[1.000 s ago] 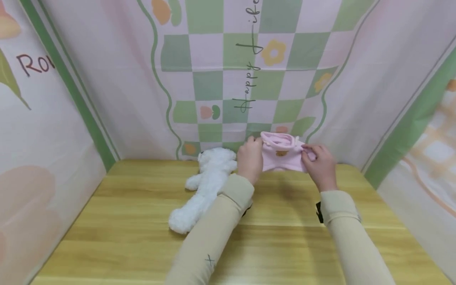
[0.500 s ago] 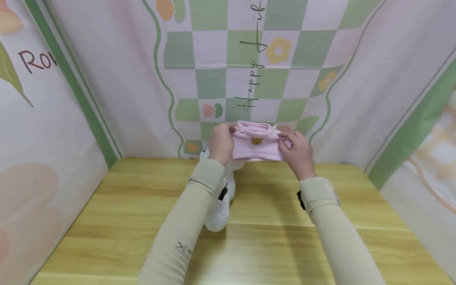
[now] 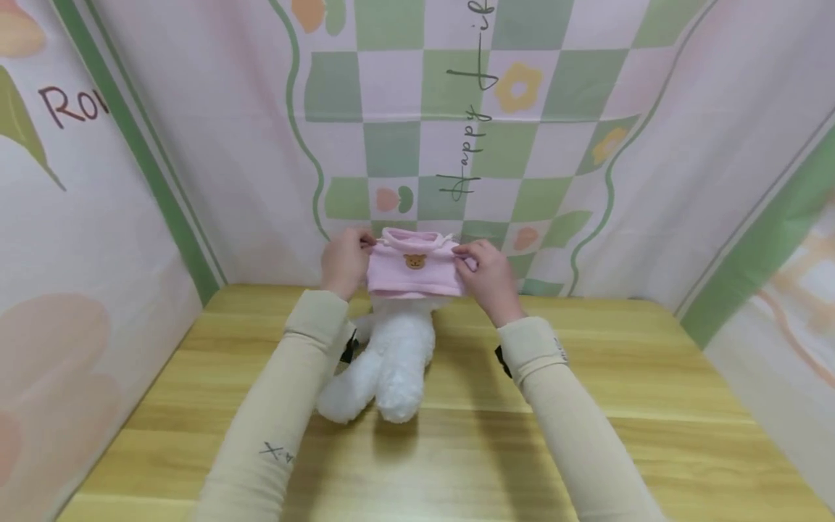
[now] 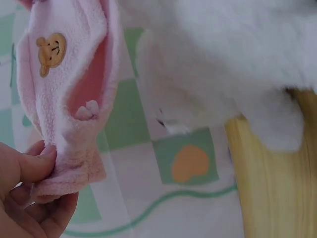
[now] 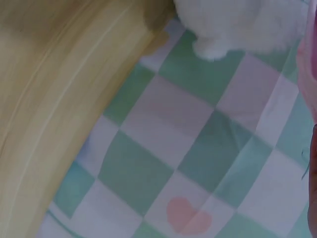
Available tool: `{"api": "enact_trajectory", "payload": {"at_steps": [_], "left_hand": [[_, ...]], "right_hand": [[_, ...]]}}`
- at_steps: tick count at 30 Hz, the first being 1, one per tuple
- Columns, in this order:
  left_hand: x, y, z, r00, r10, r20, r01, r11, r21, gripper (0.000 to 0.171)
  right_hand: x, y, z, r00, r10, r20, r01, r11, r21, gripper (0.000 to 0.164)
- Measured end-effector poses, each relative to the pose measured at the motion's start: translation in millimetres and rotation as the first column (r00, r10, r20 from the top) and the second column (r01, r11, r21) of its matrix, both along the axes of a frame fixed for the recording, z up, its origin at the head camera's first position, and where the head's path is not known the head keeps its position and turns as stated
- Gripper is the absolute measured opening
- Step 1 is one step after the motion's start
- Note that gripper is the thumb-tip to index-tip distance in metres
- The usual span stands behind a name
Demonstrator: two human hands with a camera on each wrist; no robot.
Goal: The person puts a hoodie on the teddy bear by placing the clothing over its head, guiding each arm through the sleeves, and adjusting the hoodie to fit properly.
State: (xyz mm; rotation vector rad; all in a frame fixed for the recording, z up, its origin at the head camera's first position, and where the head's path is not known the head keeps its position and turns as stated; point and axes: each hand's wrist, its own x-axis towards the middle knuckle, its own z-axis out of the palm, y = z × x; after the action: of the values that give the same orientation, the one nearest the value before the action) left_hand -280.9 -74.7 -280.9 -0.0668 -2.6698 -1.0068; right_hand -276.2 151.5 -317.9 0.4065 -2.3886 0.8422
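Observation:
Both hands hold up a small pink fleece doll sweater point(image 3: 417, 279) with a brown bear face on its front. My left hand point(image 3: 344, 262) pinches one sleeve. In the left wrist view, the thumb and fingers of that left hand point(image 4: 25, 188) grip the sleeve's end. The right hand point(image 3: 491, 281) pinches the opposite side between thumb and fingers. A white plush toy point(image 3: 403, 355) is on the table behind and below the sweater, which hides its head in the head view. The right wrist view shows part of the plush toy point(image 5: 237, 25) and only an edge of the sweater point(image 5: 307, 74).
The plush toy is on a wood-grain table point(image 3: 620, 420). A checkered green-and-white cloth point(image 3: 457, 145) hangs along the table's back edge. Printed cloth panels stand at the left point(image 3: 85, 290) and right point(image 3: 770, 326).
Both hands have carried the sweater leftward, from right of the plush toy to in front of its head. The toy's legs now show between the forearms.

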Motion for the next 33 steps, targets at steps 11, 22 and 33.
{"api": "enact_trajectory", "payload": {"at_steps": [11, 22, 33], "left_hand": [[-1.4, -40.1, -23.2, 0.997, -0.059, 0.039, 0.059, 0.998, 0.001, 0.017], [-9.1, -43.0, -76.6, 0.991, -0.119, 0.067, 0.124, 0.989, -0.078, 0.018], [-4.6, -36.0, -102.0, 0.984, -0.135, 0.112, 0.148, 0.983, -0.109, 0.02]], "right_hand": [[-1.4, -34.4, -15.3, 0.995, 0.08, 0.054, -0.078, 0.996, -0.035, 0.016], [-1.6, -35.7, -37.4, 0.974, 0.093, 0.207, -0.1, 0.995, 0.019, 0.023], [1.8, -27.4, -56.6, 0.93, 0.125, 0.346, -0.15, 0.988, 0.047, 0.039]]}}
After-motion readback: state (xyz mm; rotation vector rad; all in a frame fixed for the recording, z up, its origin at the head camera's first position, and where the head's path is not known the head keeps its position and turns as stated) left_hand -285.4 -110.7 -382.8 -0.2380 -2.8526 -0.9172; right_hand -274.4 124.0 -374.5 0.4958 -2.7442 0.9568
